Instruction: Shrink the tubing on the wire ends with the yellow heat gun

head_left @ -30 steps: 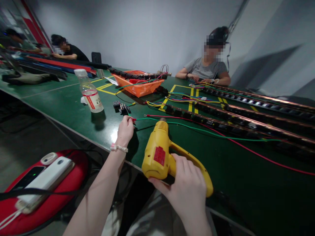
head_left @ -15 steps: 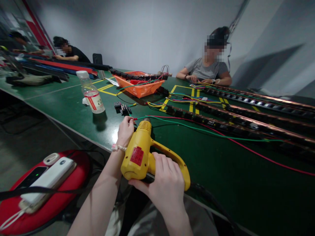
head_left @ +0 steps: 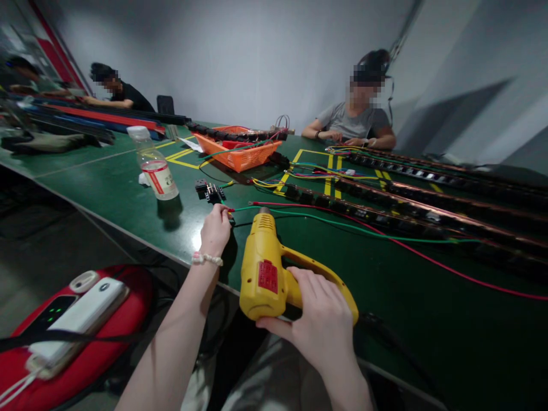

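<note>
My right hand (head_left: 319, 308) is wrapped round the handle of a yellow heat gun (head_left: 262, 265), whose metal nozzle points away from me over the table. My left hand (head_left: 215, 231) pinches a green wire (head_left: 243, 209) near its end, where a bit of red shows at the fingertips. Just beyond those fingers lies a small black connector part (head_left: 210, 191) with pins. A red wire (head_left: 299, 205) with a ring terminal at its end runs past the nozzle towards the right.
A water bottle (head_left: 157, 174) stands on the green table (head_left: 111, 191). Behind it sits an orange basket (head_left: 240, 158). Long black strips with wires (head_left: 368, 214) lie to the right. A co-worker (head_left: 353, 123) sits opposite. A red stool (head_left: 124, 319) at lower left carries a white power bank (head_left: 81, 319).
My right hand has moved the heat gun to the right, away from my left hand. My left hand keeps its pinch on the wire. The view has shifted slightly.
</note>
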The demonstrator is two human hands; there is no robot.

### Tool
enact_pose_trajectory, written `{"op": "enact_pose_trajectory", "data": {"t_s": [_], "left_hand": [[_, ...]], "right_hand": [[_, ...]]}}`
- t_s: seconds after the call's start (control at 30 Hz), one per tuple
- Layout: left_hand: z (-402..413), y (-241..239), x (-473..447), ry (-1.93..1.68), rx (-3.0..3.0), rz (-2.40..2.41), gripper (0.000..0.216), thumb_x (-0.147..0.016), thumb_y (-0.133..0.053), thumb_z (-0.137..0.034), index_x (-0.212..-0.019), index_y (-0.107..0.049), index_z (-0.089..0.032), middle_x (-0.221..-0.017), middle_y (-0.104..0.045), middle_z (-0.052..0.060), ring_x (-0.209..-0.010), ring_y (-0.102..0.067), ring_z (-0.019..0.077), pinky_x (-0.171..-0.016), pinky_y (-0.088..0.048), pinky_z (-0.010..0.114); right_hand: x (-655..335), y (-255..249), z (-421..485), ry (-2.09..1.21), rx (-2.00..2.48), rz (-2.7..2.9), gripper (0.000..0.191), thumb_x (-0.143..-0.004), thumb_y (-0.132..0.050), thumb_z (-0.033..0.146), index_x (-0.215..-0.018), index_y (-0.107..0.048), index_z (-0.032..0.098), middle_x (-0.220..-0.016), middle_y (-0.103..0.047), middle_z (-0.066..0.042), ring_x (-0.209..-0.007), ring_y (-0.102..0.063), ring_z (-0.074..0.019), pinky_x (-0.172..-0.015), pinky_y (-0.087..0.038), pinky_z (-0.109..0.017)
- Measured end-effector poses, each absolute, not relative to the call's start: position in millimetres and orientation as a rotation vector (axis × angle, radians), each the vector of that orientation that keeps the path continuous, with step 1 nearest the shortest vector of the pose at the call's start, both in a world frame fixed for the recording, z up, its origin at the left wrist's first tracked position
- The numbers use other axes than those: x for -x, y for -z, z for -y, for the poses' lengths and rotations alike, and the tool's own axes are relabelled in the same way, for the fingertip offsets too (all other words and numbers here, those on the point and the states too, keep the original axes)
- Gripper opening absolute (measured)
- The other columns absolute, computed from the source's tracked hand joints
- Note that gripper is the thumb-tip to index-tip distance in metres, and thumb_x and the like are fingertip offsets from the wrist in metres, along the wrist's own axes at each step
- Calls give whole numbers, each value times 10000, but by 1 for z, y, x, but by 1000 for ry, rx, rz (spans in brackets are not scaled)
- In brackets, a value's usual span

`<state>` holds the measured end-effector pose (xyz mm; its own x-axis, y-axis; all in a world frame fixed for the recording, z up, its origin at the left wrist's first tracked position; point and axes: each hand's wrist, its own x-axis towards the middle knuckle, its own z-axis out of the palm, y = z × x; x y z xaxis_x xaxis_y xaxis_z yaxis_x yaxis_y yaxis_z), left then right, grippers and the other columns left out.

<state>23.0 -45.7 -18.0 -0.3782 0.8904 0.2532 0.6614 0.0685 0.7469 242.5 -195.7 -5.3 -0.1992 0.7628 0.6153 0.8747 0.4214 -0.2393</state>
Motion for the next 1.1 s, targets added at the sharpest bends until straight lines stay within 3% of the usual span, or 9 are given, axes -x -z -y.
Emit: {"op": "enact_pose_trajectory", "data": {"t_s": [0.17, 0.63, 1.1], "left_hand": [[44, 19, -22, -1246, -1545, -2028, 227, -896, -355, -269, -969, -560, -206, -865, -677, 38, -588, -600, 127, -600, -435, 235], [46, 19, -22, -1259, -1548, -1959, 268, -870, -378, -244, -1006, -600, -180, -865, -677, 52, -600, -600, 122, -615, -450, 235], [45, 23, -23, -1228, -1598, -1968, 321, -860, -385, -208, -1128, -559, -182, -913, -683, 66, -782, -634, 175, -711, -475, 284]], "right_hand": [[-272, 5, 197, 348, 1431, 2017, 812, -606, -516, 802, -1053, -580, 127, -955, -660, -84, -856, -597, -230, -791, -384, -318], [-343, 6, 213, 668, 1706, 1956, 763, -662, -448, 802, -1046, -542, 150, -869, -647, -74, -753, -604, -233, -675, -416, -331], [-296, 5, 203, 652, 1638, 1969, 751, -690, -438, 782, -1017, -556, 116, -870, -636, -91, -771, -581, -225, -686, -390, -324]]}}
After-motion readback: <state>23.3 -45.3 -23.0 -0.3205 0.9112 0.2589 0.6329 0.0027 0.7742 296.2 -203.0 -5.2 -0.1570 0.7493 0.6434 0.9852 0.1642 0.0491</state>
